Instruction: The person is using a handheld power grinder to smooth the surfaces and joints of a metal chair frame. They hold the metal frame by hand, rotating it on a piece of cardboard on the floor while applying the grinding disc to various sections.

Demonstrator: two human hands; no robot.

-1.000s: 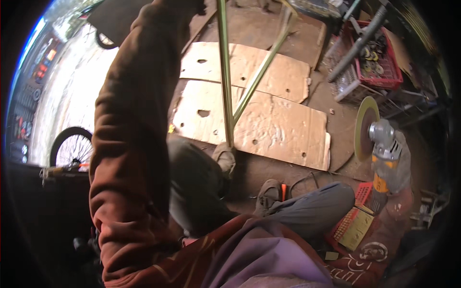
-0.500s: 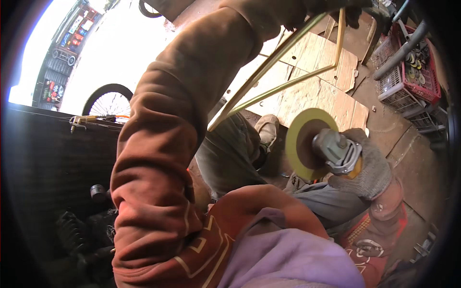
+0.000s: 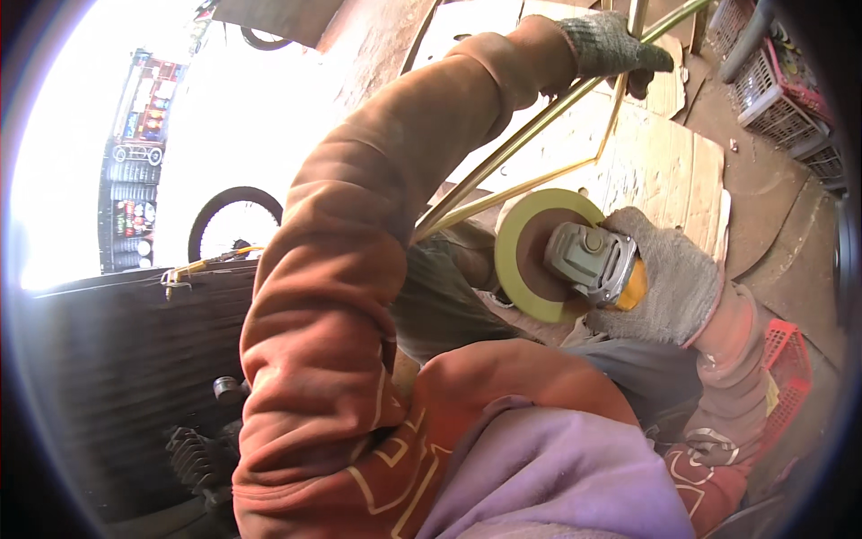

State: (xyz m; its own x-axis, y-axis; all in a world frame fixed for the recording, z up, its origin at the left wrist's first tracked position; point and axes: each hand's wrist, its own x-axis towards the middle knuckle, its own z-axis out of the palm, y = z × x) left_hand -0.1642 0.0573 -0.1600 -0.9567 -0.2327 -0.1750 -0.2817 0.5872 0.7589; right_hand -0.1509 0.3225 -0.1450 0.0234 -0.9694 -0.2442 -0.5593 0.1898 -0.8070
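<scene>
Left hand, gloved, is curled round a gold tubular frame above flattened cardboard; right hand, also gloved, wraps a grinder. From my remote view, its yellow-rimmed disc sits near the frame's lower end; I cannot tell whether they touch.

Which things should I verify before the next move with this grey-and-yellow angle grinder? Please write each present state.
1. Left hand, in a grey knitted glove, holding the gold-coloured tubular frame: ok.
2. Right hand, also gloved, around the grey-and-yellow angle grinder: ok.
3. Rim of the round, yellow-edged brown disc covered: not ok, its visible rim is bare.
4. Disc stopped: cannot tell.
5. Disc apart from the frame: cannot tell, they lie close together in this view.
6. Soft purple cloth clear of the disc: ok.
</scene>
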